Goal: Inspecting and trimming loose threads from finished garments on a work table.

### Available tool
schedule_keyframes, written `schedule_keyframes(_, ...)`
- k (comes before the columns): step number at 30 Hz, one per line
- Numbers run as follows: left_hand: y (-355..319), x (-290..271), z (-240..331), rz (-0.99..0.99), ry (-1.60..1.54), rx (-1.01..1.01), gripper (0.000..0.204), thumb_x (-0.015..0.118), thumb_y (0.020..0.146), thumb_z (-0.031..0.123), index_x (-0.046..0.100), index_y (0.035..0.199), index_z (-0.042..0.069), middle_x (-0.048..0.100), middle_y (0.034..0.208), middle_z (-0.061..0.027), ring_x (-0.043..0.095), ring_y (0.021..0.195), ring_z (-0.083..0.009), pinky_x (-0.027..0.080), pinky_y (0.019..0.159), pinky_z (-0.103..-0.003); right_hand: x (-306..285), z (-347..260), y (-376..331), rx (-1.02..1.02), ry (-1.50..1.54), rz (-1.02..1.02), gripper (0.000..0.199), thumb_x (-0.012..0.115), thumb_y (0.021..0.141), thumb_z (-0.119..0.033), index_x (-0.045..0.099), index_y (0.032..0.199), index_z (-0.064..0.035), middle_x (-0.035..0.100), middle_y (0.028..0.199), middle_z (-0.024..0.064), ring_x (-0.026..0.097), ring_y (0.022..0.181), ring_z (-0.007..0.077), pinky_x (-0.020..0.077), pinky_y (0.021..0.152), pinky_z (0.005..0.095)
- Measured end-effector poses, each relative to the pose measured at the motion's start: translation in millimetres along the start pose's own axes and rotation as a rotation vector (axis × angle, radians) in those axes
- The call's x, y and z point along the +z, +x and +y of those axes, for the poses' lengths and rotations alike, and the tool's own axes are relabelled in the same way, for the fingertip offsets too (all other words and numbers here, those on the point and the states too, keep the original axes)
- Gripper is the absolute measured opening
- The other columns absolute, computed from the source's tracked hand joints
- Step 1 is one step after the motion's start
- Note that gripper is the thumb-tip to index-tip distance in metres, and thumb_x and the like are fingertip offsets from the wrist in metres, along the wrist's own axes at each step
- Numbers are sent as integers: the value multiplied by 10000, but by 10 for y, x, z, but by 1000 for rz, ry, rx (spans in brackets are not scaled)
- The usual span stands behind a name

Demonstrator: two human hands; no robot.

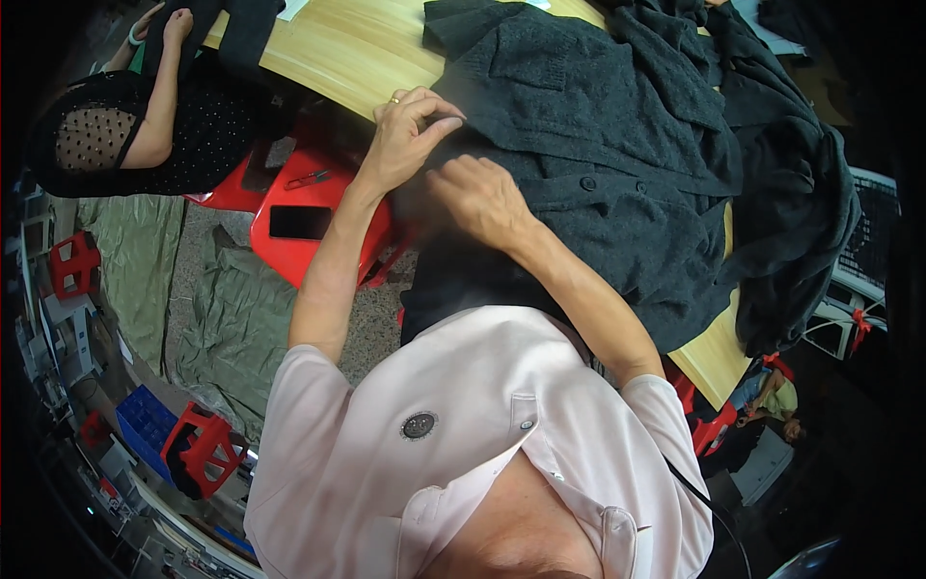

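A dark grey knitted cardigan (617, 164) with buttons lies spread over a light wooden table (338, 48), its near edge hanging toward me. My left hand (410, 135), with a ring on one finger, pinches the cardigan's edge between thumb and fingertips. My right hand (482, 198) is just below and to the right of it, fingers curled down on the same edge of the fabric. What lies under the right hand's fingers is hidden and blurred.
More dark garments (801, 212) are heaped at the table's right end. A red stool (309, 207) beside me carries a black phone (299, 222) and small red snips (307, 179). Another person in a black dotted top (154, 125) works at the upper left. Green sheeting (231, 318) covers the floor.
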State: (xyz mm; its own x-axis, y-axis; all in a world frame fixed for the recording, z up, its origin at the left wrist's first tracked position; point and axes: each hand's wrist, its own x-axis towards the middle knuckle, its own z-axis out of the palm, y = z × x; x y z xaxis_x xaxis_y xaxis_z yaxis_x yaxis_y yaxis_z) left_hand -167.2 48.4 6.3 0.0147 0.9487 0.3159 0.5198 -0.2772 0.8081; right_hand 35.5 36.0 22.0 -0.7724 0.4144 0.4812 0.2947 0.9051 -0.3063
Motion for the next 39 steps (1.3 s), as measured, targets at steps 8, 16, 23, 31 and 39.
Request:
schedule_keyframes(8,-99,140,-156,-12,0,-83,252,750,1062,318,779,1096,70,789,1100,-79,685,1117,-304,433,1022,-455,-49,244,-135,155,21,188,165,773,911,6,758,1073,-24,742,963,106,756,842,297,634,699,399)
schedule_keyframes(16,15,245,-117,27,-24,-89,257,796,1024,333,808,1054,78,815,1013,-88,708,1061,-304,475,970,-449,-71,442,-83,194,-52,118,190,796,906,-25,759,1093,-21,751,1021,99,747,917,288,634,736,401)
schedule_keyframes(23,34,73,-129,-131,-41,-116,213,794,1033,217,799,1155,42,717,964,-92,602,901,-197,490,792,-351,-6,400,-99,165,-81,142,207,790,875,-3,766,1079,-27,752,1019,91,729,896,277,626,738,394)
schedule_keyframes(31,-3,103,-153,-145,12,-42,225,794,1042,230,783,1155,36,727,975,-105,652,941,-245,519,852,-383,2,403,-84,141,-49,281,170,836,875,-11,771,1026,-54,793,967,52,745,823,235,629,680,365)
schedule_keyframes(39,-18,78,-98,-152,-42,-66,170,767,1035,258,799,1030,92,793,978,-98,705,969,-287,476,949,-434,21,409,-99,111,-87,332,108,782,887,-44,739,983,-68,765,992,56,728,840,245,621,667,384)
